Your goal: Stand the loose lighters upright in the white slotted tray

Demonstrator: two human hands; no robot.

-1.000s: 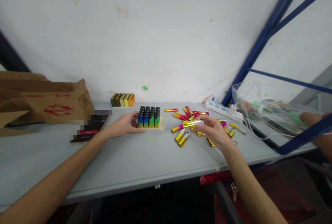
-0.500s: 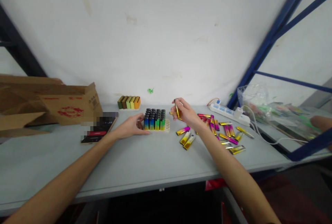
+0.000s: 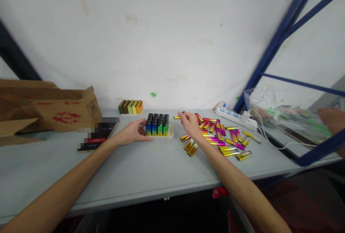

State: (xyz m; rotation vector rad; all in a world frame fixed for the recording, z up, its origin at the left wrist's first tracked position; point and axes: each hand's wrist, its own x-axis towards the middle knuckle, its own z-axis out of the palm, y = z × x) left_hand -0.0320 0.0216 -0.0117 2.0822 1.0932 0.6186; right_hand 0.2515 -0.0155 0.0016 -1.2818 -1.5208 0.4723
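A white slotted tray [image 3: 170, 131] stands mid-table, holding upright rows of blue-to-green lighters [image 3: 157, 128] with black ends on top. At the tray's left end, my left hand [image 3: 132, 132] is curled round it, thumb along the front edge. My right hand [image 3: 188, 123] is closed in the air to the right of the tray. Only a dark tip of the lighter [image 3: 184, 112] in its fingers shows; the rest is hidden. Below and right of that hand lie many loose shiny lighters [image 3: 235, 143] in gold, magenta and red.
A second tray of green, brown and orange lighters [image 3: 130, 107] stands by the wall. Left are an open cardboard box [image 3: 64, 112] and a phone [image 3: 104, 132]. A power strip [image 3: 237, 118] lies right, near a blue frame post [image 3: 269, 53]. Another person's hand [image 3: 332, 119] shows at far right.
My right hand has turned and lowered slightly, so the gold lighter in it is now mostly hidden. My left hand stays at the tray. The whole view has shifted a little.
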